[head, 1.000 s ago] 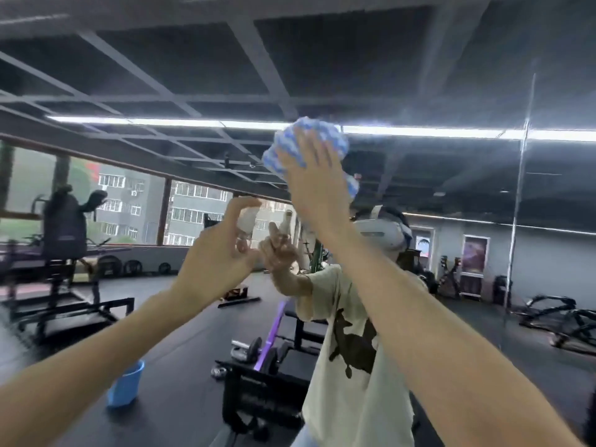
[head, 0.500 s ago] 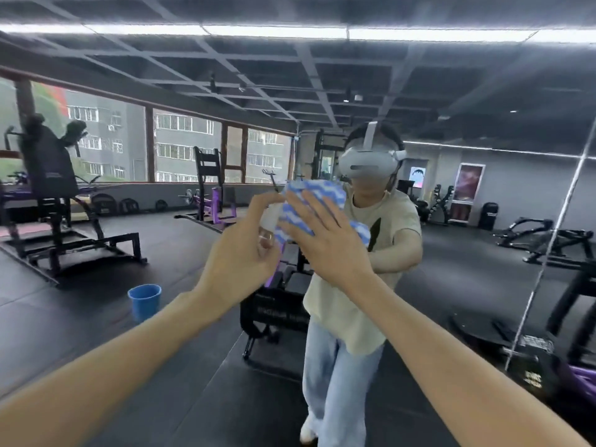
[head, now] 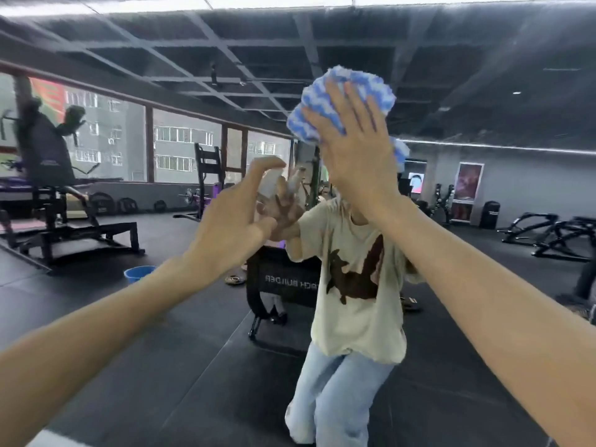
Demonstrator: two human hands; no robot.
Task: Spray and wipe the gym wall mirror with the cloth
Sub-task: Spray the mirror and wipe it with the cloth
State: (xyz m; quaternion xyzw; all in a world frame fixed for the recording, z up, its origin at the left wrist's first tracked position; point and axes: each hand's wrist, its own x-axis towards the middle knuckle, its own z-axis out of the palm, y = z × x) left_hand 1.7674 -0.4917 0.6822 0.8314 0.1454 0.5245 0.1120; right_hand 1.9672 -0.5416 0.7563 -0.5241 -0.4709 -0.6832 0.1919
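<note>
Mirror (head: 483, 101) surface, located from the cloth (head: 314, 101). The right hand (head: 358, 150) covers the cloth; its forearm blocks the path below and right of it. Below and left of the cloth, the left hand (head: 232, 227) and spray bottle (head: 269, 183) obstruct. Above, far left and right of the cloth, open glass admits a hand.

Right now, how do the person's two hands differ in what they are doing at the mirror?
The left hand curls its fingers round a small white spray bottle, while the right hand has straight fingers and presses the blue-and-white cloth flat against the mirror. The right hand is raised higher than the left hand. Both reach forward toward the mirror on bare arms.
</note>
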